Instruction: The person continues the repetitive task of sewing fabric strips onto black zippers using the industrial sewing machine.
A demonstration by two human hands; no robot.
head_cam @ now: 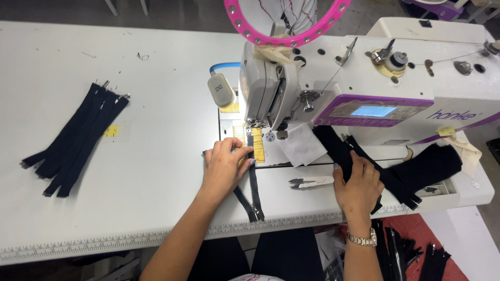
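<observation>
White table [130, 156]: left hand [225, 166] flat on zipper [253, 182].

Small glowing blue rectangular screen [373, 111] in a purple panel up beyond the right-hand fingers [359, 162]; yellow square sticker [111, 131] way left of the left-hand fingers [237, 148].

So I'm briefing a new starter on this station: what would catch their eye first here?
Probably the bright pink ring light at the top, above the white sewing machine with its purple panel. Next, the left hand pressing a black zipper flat at the needle, while the right hand rests on black fabric pieces to the right. A stack of black zippers lies far left on the table.
</observation>
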